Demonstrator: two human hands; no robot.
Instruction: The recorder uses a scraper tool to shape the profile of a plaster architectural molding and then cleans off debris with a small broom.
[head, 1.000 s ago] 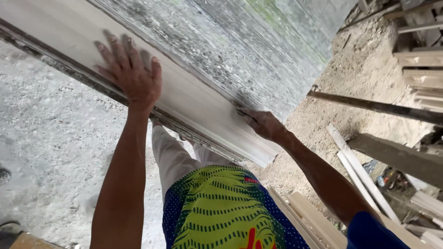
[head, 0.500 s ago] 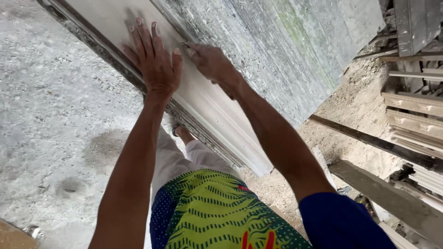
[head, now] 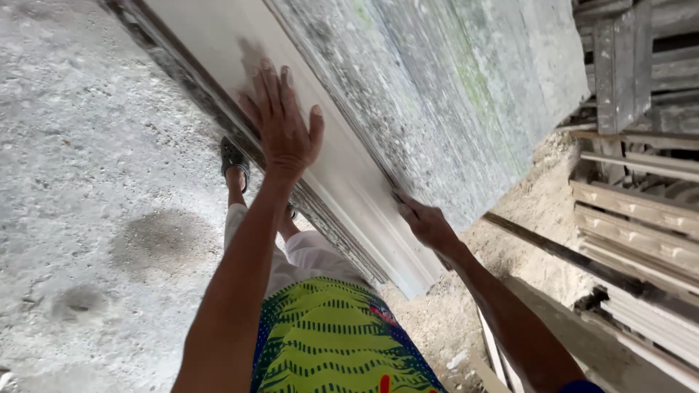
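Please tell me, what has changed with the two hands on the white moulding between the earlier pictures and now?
The right hand, which half a second ago was up beside the left hand, has slid back down the white moulding toward its near end, along the edge next to the grey slab. The left hand stayed pressed flat, fingers spread, on the moulding's face. The moulding itself stayed lying on its bench; nothing was picked up or let go.

free: concrete floor (head: pixel 87 182) left | blocked: stacked mouldings (head: pixel 641 240) right, wall (head: pixel 451 87) ahead
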